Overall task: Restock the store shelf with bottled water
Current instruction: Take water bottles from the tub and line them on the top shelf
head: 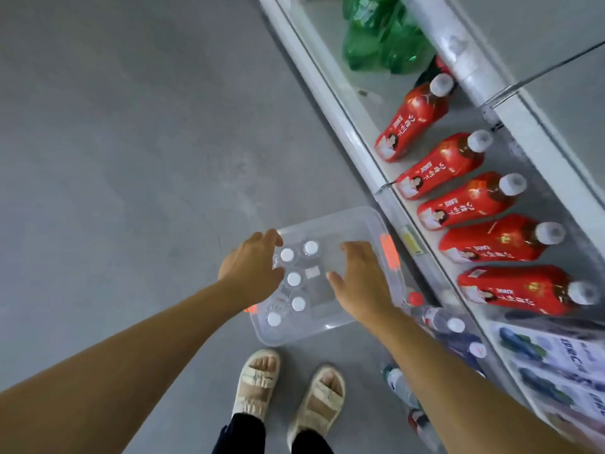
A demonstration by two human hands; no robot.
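Observation:
A clear plastic bin (347, 215) stands on the grey floor beside the shelf. Several water bottles with white caps (293, 278) stand upright along its left side. My left hand (252, 267) hangs over the bin's left edge, fingers relaxed and spread near the caps, holding nothing. My right hand (360, 283) hovers above the bin's right half, fingers loosely extended and empty. The white store shelf (357, 126) runs along the right.
Red-labelled drink bottles (471, 198) stand in a row on the low shelf, with green bottles (383, 37) further back. More bottles (455, 326) stand on the shelf by my right forearm. My sandalled feet (288, 391) stand just behind the bin on open floor.

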